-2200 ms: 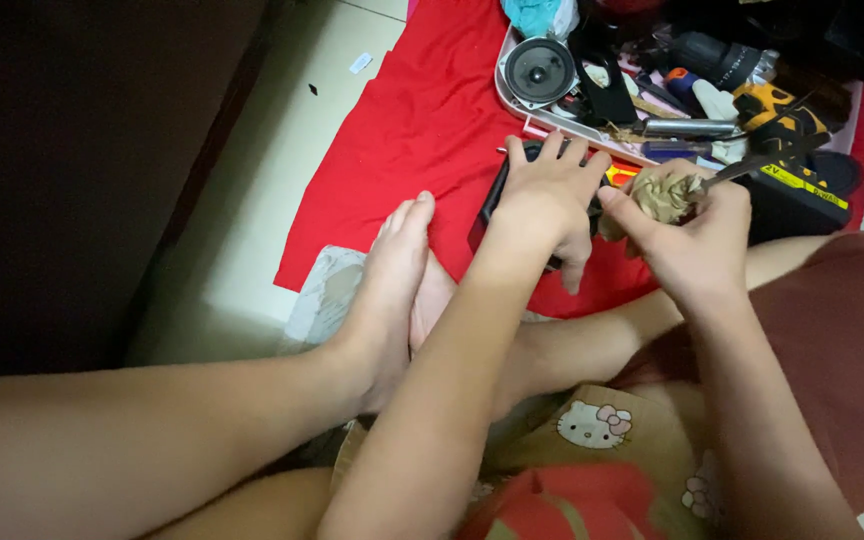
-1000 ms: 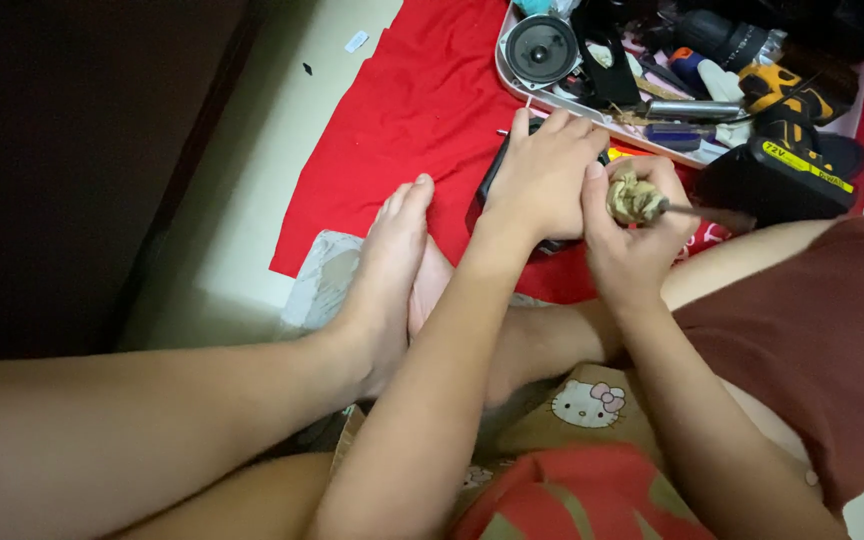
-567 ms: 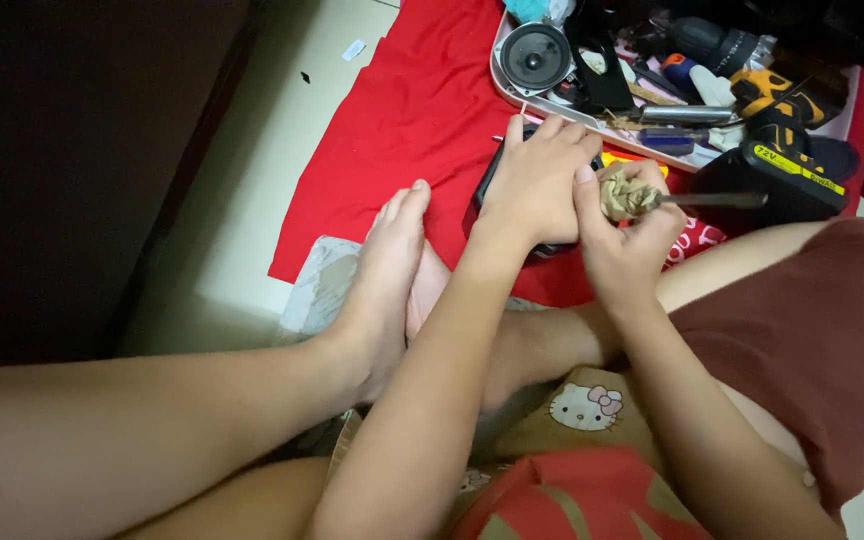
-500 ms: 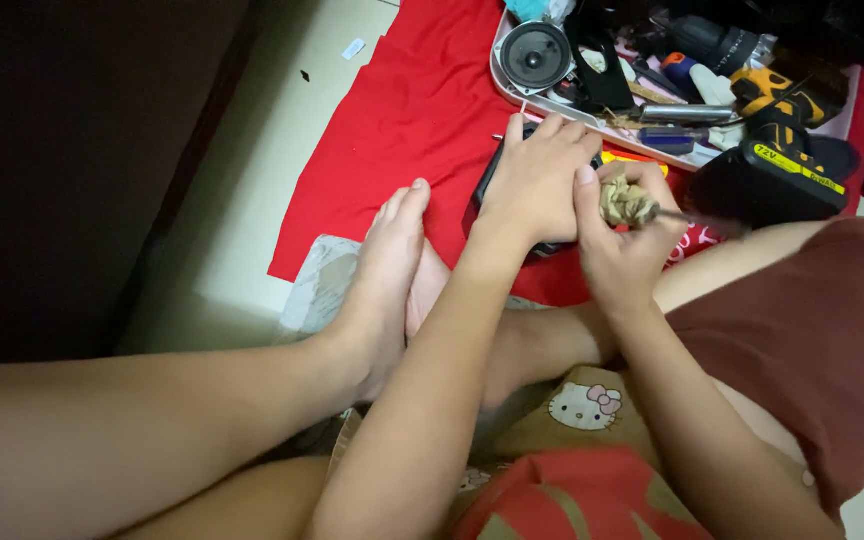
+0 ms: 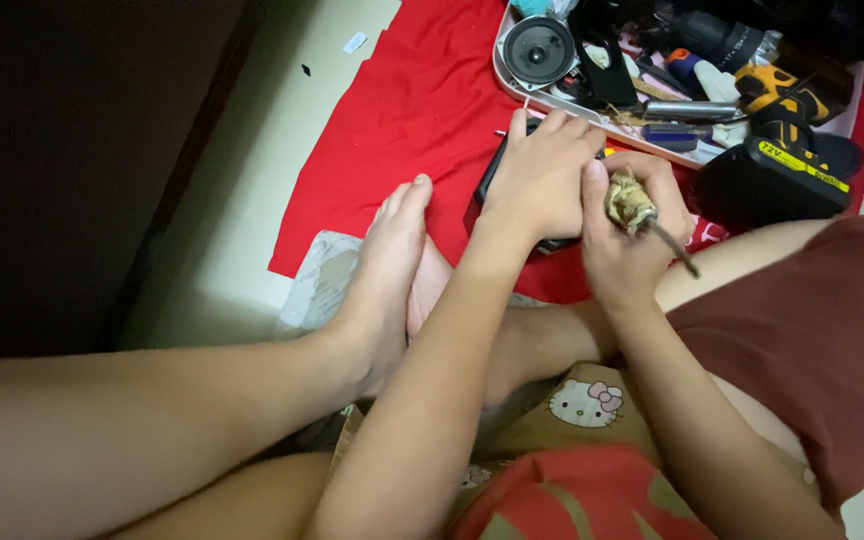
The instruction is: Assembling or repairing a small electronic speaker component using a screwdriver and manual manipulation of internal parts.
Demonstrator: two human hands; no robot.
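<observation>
My left hand (image 5: 542, 180) lies flat, palm down, on a black flat device (image 5: 488, 182) that rests on the red cloth (image 5: 402, 130). My right hand (image 5: 632, 240) is beside it, fist closed around a tool with a worn, tape-wrapped handle (image 5: 628, 202); a thin dark shaft (image 5: 676, 250) sticks out toward my leg. The two hands touch at the thumb side. Most of the black device is hidden under my left hand.
A white tray (image 5: 504, 80) at the back holds a round black speaker (image 5: 540, 50) and several tools. A black and yellow power tool (image 5: 782, 165) lies at the right. My bare feet (image 5: 392, 270) rest at the cloth's near edge; pale floor lies at the left.
The wrapped handle has turned in my right hand, its shaft now pointing down toward my leg. My left hand has stayed pressed on the black device.
</observation>
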